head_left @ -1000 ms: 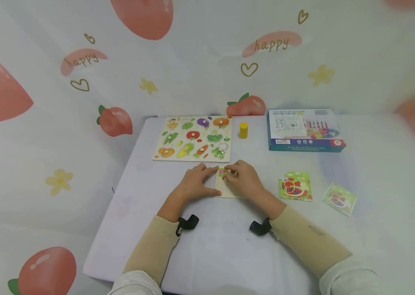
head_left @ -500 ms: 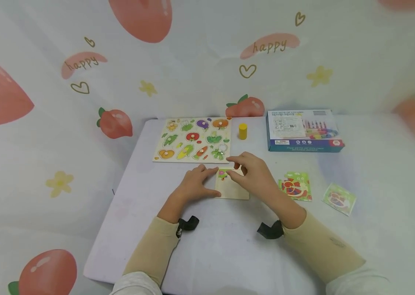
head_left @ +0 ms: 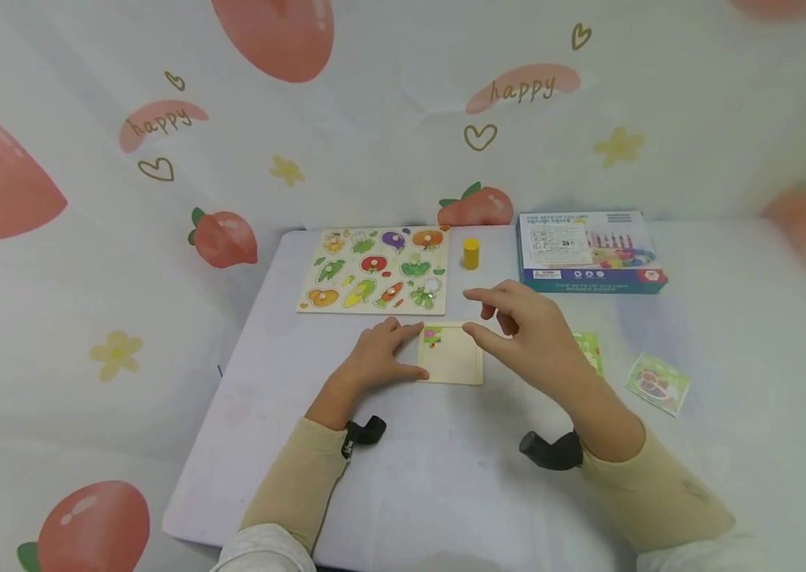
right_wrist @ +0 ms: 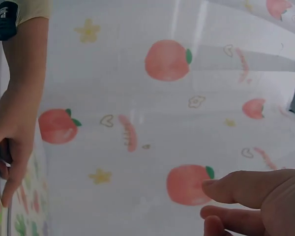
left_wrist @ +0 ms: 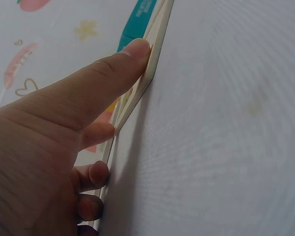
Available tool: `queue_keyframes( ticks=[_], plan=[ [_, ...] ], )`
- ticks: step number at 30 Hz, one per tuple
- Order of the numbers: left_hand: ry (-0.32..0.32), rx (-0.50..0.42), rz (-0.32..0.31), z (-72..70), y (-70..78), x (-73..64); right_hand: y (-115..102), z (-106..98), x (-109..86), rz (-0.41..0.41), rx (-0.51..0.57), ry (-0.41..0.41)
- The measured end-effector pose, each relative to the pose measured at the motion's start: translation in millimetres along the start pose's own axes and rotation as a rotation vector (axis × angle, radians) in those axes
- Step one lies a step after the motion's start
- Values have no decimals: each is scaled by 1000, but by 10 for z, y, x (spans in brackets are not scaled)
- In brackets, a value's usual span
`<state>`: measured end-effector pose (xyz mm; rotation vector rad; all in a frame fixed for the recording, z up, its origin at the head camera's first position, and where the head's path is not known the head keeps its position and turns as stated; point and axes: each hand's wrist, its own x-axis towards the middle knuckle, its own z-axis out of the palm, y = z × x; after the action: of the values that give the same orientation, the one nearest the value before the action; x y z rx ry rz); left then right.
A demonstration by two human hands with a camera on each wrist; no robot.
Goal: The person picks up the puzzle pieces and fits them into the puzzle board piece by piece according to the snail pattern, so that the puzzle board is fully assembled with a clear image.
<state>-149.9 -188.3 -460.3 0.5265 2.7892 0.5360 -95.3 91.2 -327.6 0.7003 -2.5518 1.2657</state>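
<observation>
A small square wooden puzzle board lies on the table in the head view, with a green and pink puzzle piece in its far left corner. My left hand rests against the board's left side, thumb at the near corner and index finger at the far one. In the left wrist view its straight thumb presses on the board's rim. Above the board's right side hovers my right hand, thumb and index finger apart with nothing between them. Behind it, a green picture puzzle is mostly hidden.
A vegetable knob puzzle lies behind the board. Beside it stand a yellow cylinder and a blue and white toy box. A snail picture card lies at the right. A patterned cloth hangs behind the table.
My right hand has let go of the puzzle piece in the corner and moved right and up, now covering much of the green picture puzzle. The left hand has stayed put.
</observation>
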Motion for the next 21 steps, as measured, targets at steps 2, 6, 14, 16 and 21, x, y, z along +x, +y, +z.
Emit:
queue_keyframes(
  ticks=[2, 6, 14, 16, 21],
  plan=[
    [0, -1, 2, 2, -3, 7, -27, -73, -24, -6, -9, 13],
    [-3, -6, -1, 5, -7, 17, -69, -208, -77, -4, -36, 43],
    [-2, -6, 14, -9, 1, 10, -63, -448, -215, -56, -12, 153],
    [-3, -8, 18, -15, 4, 7, -40, -498, -239, -68, 0, 177],
    [-19, -3, 29, -16, 1, -1, 34, -632, -273, -102, -10, 217]
  ],
)
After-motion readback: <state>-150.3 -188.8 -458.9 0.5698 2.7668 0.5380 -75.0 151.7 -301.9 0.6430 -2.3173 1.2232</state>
